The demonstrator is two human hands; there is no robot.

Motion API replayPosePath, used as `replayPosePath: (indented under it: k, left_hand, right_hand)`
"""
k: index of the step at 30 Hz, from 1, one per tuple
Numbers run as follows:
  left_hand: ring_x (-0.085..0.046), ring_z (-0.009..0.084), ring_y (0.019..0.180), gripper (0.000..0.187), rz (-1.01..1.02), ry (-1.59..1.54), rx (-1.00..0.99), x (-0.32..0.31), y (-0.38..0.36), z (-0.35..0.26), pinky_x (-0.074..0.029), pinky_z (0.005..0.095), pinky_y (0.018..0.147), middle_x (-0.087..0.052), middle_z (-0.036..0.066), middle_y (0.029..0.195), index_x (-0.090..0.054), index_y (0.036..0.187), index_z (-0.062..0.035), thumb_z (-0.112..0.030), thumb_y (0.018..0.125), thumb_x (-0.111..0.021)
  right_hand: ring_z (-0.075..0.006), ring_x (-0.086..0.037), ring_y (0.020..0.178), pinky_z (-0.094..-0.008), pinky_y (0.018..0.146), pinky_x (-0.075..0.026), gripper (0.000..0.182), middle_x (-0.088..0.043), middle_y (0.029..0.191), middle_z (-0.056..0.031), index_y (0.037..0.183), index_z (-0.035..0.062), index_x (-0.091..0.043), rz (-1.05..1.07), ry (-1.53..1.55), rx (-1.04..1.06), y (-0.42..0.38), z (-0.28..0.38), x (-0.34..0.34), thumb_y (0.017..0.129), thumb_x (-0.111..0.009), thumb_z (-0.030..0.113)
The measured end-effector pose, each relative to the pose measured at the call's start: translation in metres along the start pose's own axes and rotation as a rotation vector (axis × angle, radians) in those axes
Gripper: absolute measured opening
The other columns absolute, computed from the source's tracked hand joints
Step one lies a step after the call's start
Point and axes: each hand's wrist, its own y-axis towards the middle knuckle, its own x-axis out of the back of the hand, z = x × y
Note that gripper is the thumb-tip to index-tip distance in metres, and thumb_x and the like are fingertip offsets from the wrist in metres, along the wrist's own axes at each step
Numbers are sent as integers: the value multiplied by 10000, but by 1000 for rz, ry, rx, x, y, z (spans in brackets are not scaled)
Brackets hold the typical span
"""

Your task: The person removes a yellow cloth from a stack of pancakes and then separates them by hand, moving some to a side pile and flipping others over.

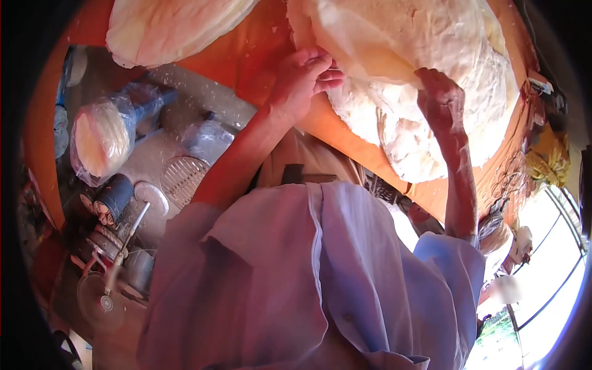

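On the orange surface [259,46] lies a large pile of thin, pale round sheets [456,49], which look like flatbread. My left hand [308,77] is at the pile's left edge, its fingers curled and partly apart; whether they hold the sheet's edge is hard to tell. My right hand [441,95] is over the middle of the pile, fingers pinched on the edge of a sheet. A second pale stack [176,28] rests at the upper left of the surface.
Below on the left are a plastic-wrapped stack [98,145], a round slatted rack [185,179], a dark cylinder [115,196] and a metal device with a rod [120,259]. Yellow cloth [549,157] and cords are at the right.
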Motion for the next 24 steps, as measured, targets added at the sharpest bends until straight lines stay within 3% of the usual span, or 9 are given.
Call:
replayPosePath:
  k: [4,6,9,12,13,17,21,23,24]
  left_hand:
    - [-659,230,876,161,30,-124,-37,-6,4,6,-545,344,814,-636,104,982,-563,1031,-22,-144,925,-560]
    - [-664,230,836,150,7,-201,7,-7,4,11,-547,314,757,-637,87,973,-563,1017,-34,-153,926,-558]
    - [-667,232,757,121,145,-171,92,-7,4,15,-516,267,618,-644,76,924,-573,988,-42,-136,914,-556]
    - [-665,235,718,126,258,-163,173,-18,2,7,-449,243,511,-643,84,920,-575,982,-39,-123,890,-563]
    - [-663,237,710,121,282,-174,161,-21,3,5,-431,249,501,-635,84,896,-567,969,-39,-122,883,-562]
    - [-658,240,691,135,384,-273,156,-27,14,10,-381,260,476,-639,105,880,-551,971,-36,-119,865,-552]
    - [-634,229,725,248,388,-301,107,-39,18,2,-412,239,511,-635,187,1098,-541,1114,-37,-131,887,-503]
    - [-632,222,759,260,347,-272,101,-36,12,-2,-420,236,533,-626,205,1122,-542,1127,-40,-146,893,-503]
    - [-631,218,777,266,330,-257,103,-34,7,-4,-424,235,545,-622,214,1134,-543,1134,-42,-154,896,-503]
  right_hand:
    - [-250,-574,675,-367,611,-505,366,-566,738,-66,968,79,-606,2,7,-73,-19,-6,1,630,-607,-60]
    - [-233,-583,762,-366,637,-508,480,-579,833,-57,1085,99,-613,58,-17,-72,-24,-5,-4,630,-614,-52]
    - [-246,-579,897,-380,692,-509,570,-583,995,-72,1185,116,-586,84,13,-59,-18,0,2,635,-626,-32]
    - [-293,-559,1007,-415,774,-495,577,-564,1129,-96,1224,107,-556,13,-55,-34,-29,3,-12,663,-670,35]
    - [-326,-539,1062,-444,845,-468,586,-551,1178,-118,1238,96,-540,7,9,-54,-28,12,-5,687,-727,167]
    - [-337,-535,1060,-446,858,-458,633,-540,1175,-152,1221,97,-543,-112,94,-80,-14,36,-10,675,-770,322]
    - [-249,-633,826,-365,697,-512,238,-651,921,-63,977,118,-632,-166,-57,-171,5,30,-41,744,-679,133]
    - [-195,-658,685,-295,595,-535,138,-691,825,-49,908,159,-687,-119,-83,-166,15,10,-26,799,-645,87]
    - [-188,-658,695,-294,622,-539,113,-690,844,-44,888,155,-690,-138,15,-166,21,-3,-9,817,-633,88]
